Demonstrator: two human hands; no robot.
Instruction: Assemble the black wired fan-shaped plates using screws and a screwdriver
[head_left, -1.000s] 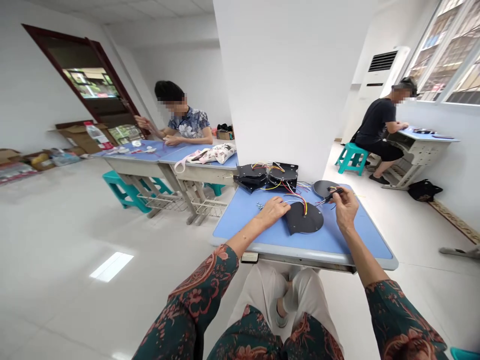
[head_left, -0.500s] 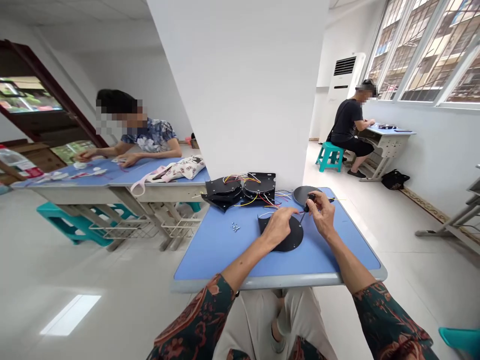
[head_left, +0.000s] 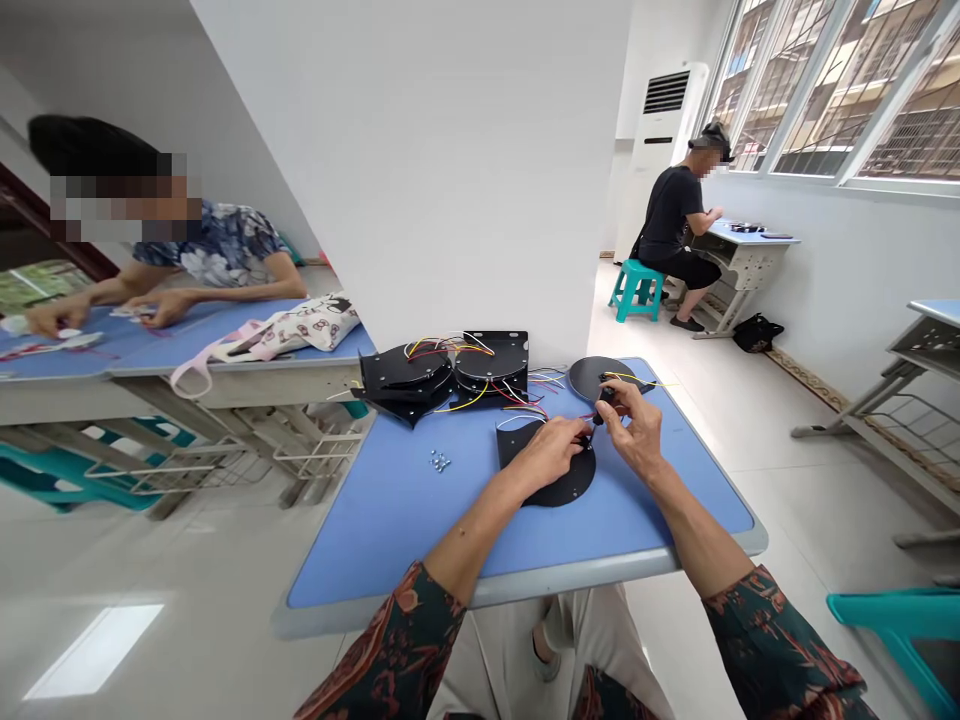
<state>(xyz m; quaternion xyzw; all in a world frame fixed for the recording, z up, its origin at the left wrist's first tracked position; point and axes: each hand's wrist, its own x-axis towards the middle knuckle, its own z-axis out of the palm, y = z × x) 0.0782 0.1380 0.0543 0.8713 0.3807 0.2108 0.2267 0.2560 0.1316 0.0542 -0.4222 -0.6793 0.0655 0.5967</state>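
Note:
My left hand (head_left: 547,455) rests on a flat black round plate (head_left: 564,482), its fingertips near the plate's upper edge. My right hand (head_left: 634,430) is close beside it and pinches a small black-handled tool (head_left: 602,403), possibly a screwdriver; the fingers hide most of it. Thin red wires run between my fingertips. A second black disc (head_left: 592,375) lies just beyond my right hand, with a yellow wire across it. Farther back sits a pile of black plates (head_left: 405,375) tangled with red, yellow and white wires. Several small metal screws (head_left: 439,461) lie on the blue tabletop.
My blue-topped desk (head_left: 375,560) ends close to my lap. A white pillar rises behind it. A co-worker's hands work at a blue desk to the left, beside a patterned cloth bag (head_left: 315,325). Another person sits at a window desk far right.
My right hand has moved closer to my left over the plate. The whole scene has shifted left in view, showing more of the right side of the room.

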